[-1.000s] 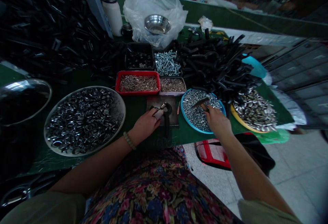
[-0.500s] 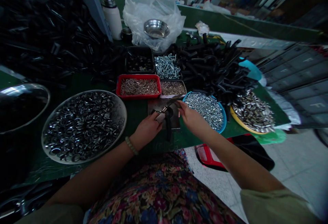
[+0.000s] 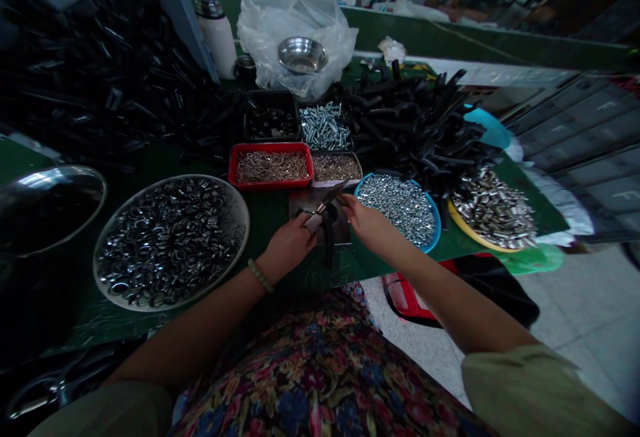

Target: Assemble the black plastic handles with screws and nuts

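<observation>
My left hand (image 3: 293,240), with a pale bead bracelet at its wrist, is closed around a dark long piece with a shiny metal collar (image 3: 320,209). The narrow far end of this piece points up and to the right. My right hand (image 3: 367,220) is beside that end, its thumb and fingers pinched together; what lies between them is too small to make out. Below both hands is a flat metal plate (image 3: 343,231) on the green table. A black handle-like part (image 3: 329,247) stretches down over the plate's front edge, partly behind my left fingers.
A round tray (image 3: 240,250) of metal rings stands left. Ahead are a red tray (image 3: 233,173) of small pins and a box of screws (image 3: 325,127). To the right sit a blue bowl (image 3: 436,227) of nuts and a yellow bowl (image 3: 463,227) of metal sleeves. Black handles (image 3: 415,123) pile behind.
The dark piece in my left hand has tilted up a little, and its far end shows more clearly. My right fingers have shifted slightly down from that end. The view has moved slightly.
</observation>
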The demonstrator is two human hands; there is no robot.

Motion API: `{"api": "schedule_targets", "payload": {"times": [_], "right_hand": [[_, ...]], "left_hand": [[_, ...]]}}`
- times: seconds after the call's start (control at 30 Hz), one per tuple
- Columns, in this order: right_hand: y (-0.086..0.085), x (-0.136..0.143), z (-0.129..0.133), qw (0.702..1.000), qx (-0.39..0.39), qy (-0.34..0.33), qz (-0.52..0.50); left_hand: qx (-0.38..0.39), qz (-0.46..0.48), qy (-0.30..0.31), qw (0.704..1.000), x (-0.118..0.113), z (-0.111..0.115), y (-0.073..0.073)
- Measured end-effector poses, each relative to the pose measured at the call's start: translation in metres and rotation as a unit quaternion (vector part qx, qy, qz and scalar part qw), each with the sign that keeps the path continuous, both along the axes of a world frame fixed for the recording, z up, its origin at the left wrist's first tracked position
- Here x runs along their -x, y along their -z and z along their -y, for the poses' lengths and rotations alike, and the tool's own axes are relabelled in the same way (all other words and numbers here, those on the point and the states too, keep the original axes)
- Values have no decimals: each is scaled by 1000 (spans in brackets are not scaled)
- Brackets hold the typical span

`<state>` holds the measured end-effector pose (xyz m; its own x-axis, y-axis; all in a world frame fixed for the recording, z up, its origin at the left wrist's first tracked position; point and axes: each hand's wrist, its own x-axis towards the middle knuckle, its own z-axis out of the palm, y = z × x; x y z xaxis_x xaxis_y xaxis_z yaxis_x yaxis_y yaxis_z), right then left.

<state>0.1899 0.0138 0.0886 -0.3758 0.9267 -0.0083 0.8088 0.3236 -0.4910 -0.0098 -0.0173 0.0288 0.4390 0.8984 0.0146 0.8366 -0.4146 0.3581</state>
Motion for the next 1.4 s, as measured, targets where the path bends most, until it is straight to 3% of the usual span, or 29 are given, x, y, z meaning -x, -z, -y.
{"api": "schedule_targets", "payload": {"times": [0.1, 0.2, 0.3, 0.4, 0.57, 0.73, 0.87, 0.97, 1.03, 1.17, 1.4], "right_hand": [[-3, 0, 14, 998, -51, 23, -39], [2, 5, 25, 999, -26, 17, -8], [8, 9, 25, 1000, 10, -14, 4], [4, 3, 24, 994, -64, 52, -71], [1, -23, 31, 982, -94, 141, -78], [20, -35, 34, 984, -76, 141, -84], [29, -33, 34, 985, -56, 120, -109], [32, -34, 35, 983, -55, 123, -125], [33, -35, 35, 981, -52, 136, -129], [34, -35, 35, 980, -50, 149, -120], [31, -31, 39, 979, -58, 143, -133]], "left_hand": [[-13, 50, -40, 998, 12, -11, -13], [-95, 104, -94, 986, 17, -56, -37], [-114, 32, -55, 991, -2, -120, -52], [-83, -59, -12, 995, -35, -165, -50], [-72, -85, -6, 994, -60, -178, -34], [-75, -52, -27, 995, -54, -184, -38], [-56, 61, -35, 996, -41, -166, -45], [-10, 220, -12, 975, -25, -119, -42], [24, 252, -3, 968, -16, -83, -36], [24, 177, 4, 984, -12, -36, -18], [-60, 14, 34, 998, -20, -33, -6]]}}
